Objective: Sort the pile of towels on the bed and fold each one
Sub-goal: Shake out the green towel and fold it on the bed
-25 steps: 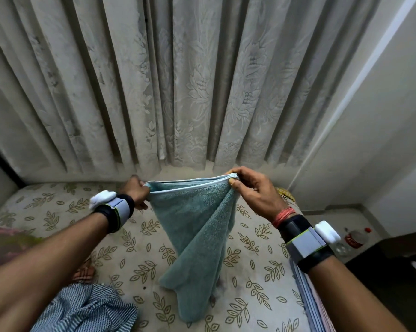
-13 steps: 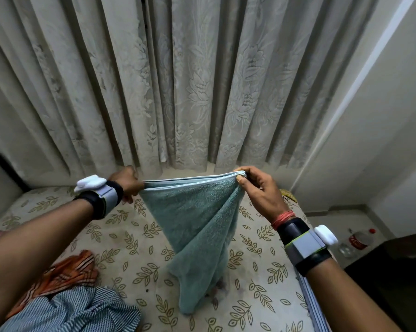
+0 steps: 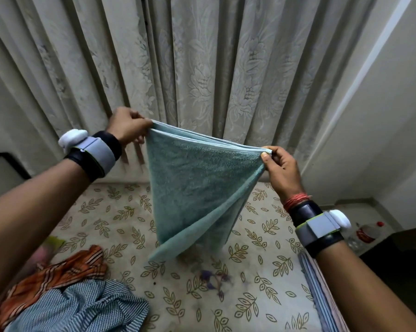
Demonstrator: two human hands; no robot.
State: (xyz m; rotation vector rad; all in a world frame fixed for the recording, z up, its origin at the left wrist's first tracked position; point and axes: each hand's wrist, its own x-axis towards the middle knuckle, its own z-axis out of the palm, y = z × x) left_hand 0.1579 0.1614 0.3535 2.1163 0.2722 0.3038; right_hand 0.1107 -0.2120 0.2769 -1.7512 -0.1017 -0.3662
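Observation:
A teal towel hangs doubled in the air above the bed, its top edge stretched between my hands and its lower end tapering to a point. My left hand grips the top left corner, fingers curled round the hem. My right hand pinches the top right corner between thumb and fingers, a little lower than the left. On the bed at the lower left lies a pile with an orange striped towel and a blue-and-white striped towel.
A pale patterned curtain hangs close behind the towel. A folded striped cloth lies along the bed's right edge. Beyond that edge a plastic bottle with a red cap stands on the floor beside dark furniture.
Both hands have lifted the teal towel higher and pulled its top edge wider. The left hand rose more than the right. The view tilted, showing more of the pile.

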